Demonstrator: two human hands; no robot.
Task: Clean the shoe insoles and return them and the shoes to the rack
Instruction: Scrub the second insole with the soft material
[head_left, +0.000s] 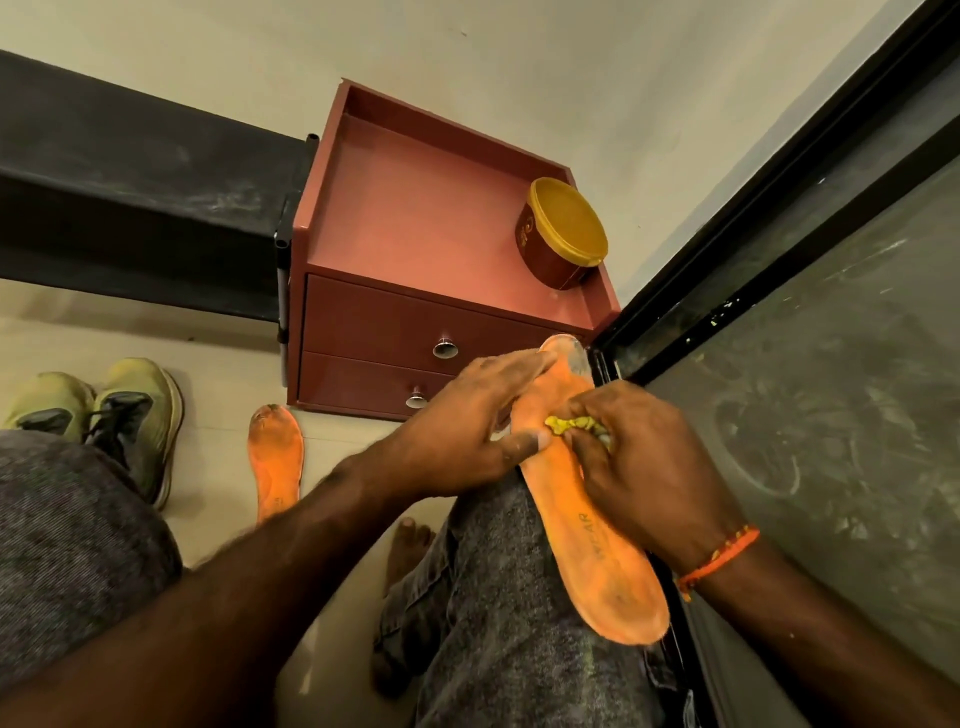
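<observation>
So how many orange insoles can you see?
2. One insole lies on the person's knee, steadied by the left hand and wiped by the right hand. The other insole lies on the floor beside the shoes.

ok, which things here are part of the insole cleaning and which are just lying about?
In the job: insole on the knee, yellow cloth, left hand, right hand, second insole on the floor, shoes.
Lying about: red drawer unit, lidded tub.
</observation>
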